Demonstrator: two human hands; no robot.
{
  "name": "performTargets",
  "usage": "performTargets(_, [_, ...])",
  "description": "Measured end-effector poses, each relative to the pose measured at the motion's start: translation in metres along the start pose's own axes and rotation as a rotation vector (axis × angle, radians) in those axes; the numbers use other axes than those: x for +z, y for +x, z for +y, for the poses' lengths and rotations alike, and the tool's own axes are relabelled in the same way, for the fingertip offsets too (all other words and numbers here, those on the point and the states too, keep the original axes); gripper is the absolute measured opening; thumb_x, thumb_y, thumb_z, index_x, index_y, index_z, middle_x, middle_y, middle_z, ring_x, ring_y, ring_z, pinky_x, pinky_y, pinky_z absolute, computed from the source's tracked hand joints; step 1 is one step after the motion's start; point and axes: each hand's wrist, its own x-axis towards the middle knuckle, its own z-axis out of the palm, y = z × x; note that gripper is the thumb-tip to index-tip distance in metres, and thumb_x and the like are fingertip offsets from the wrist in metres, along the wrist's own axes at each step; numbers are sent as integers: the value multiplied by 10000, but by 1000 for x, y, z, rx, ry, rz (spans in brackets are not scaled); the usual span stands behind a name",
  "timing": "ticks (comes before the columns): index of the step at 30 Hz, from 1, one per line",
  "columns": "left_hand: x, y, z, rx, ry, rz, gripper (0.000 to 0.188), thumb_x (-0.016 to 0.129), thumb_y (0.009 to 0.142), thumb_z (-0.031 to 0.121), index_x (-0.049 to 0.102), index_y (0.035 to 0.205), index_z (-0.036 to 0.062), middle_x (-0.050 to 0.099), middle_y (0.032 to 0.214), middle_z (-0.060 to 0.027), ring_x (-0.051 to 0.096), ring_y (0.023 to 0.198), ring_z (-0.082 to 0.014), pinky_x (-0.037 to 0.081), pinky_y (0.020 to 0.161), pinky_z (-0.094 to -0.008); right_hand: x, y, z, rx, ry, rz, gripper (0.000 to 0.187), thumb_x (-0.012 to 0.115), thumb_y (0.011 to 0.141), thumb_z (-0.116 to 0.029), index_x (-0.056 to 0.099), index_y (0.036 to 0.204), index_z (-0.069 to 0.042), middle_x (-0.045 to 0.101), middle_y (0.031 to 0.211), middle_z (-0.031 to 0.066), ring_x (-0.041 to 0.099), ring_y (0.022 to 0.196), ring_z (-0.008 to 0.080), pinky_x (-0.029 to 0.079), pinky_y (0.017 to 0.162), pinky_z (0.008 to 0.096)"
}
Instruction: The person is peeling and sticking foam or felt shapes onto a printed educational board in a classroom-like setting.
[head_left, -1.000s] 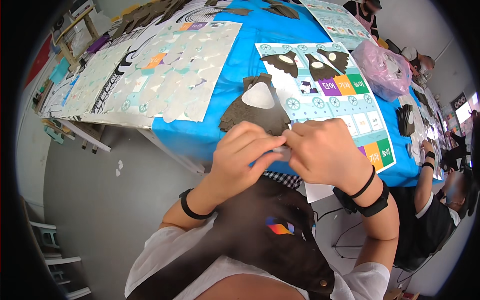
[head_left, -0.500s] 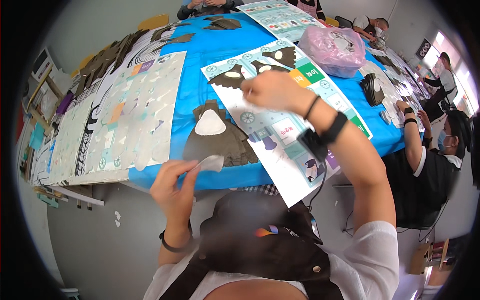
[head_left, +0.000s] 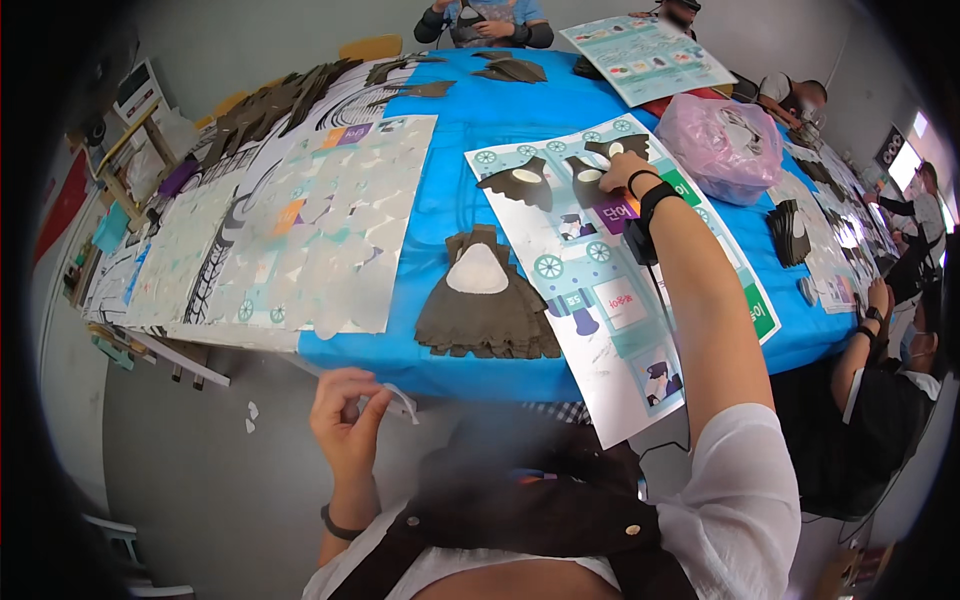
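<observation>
My left hand point(head_left: 347, 420) is raised in front of the table's near edge, thumb and fingers pinching a thin, curved white patch point(head_left: 404, 402) seen nearly edge-on. Reaching far over the printed sheet, my right hand point(head_left: 628, 170) has its closed fingertips at the edge of a dark cutout piece point(head_left: 583, 190) with a pale oval on it. Similar dark cutouts point(head_left: 523, 184) lie on either side of it, each with a pale oval. Between my hands, a stack of dark brown scalloped cutouts point(head_left: 480, 325) carries a white rounded patch point(head_left: 478, 269) on top.
A colourful printed sheet point(head_left: 603, 385) overhangs the blue table cover point(head_left: 420, 270). Left stand pale sheets point(head_left: 350, 240) and dark cutout rows point(head_left: 265, 110). A pink plastic bag point(head_left: 720, 150) sits at the right, beside another dark stack point(head_left: 789, 235). Several people work around the table.
My right hand has moved forward and right onto the dark cutout at the sheet's far end. My left hand has dropped slightly, still pinching the white patch. The view has shifted.
</observation>
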Motion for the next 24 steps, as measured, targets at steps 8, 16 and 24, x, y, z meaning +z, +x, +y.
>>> performTargets(8, [20, 6, 19, -140, -344, 81, 199, 691, 886, -80, 644, 1074, -36, 655, 972, -101, 646, 847, -148, 531, 775, -257, 20, 13, 34, -61, 126, 89, 307, 721, 728, -223, 749, 954, -18, 750, 914, 142, 738, 840, 267, 560, 766, 379])
performTargets(16, [16, -3, 21, -106, -367, -16, 130, 676, 928, -52, 645, 1052, -74, 700, 965, -123, 716, 862, -179, 585, 762, -274, 25, -6, 26, 59, 235, 16, 322, 762, 718, -187, 717, 902, 73, 721, 813, 179, 704, 673, 267, 565, 595, 352])
performTargets(24, [14, -11, 28, -181, -425, -19, 83, 663, 940, -43, 646, 1018, -63, 719, 929, -126, 716, 835, -176, 601, 763, -292, 24, -42, 30, -180, 503, 59, 333, 717, 845, -186, 599, 1112, -25, 667, 791, 100, 667, 583, 168, 468, 457, 311])
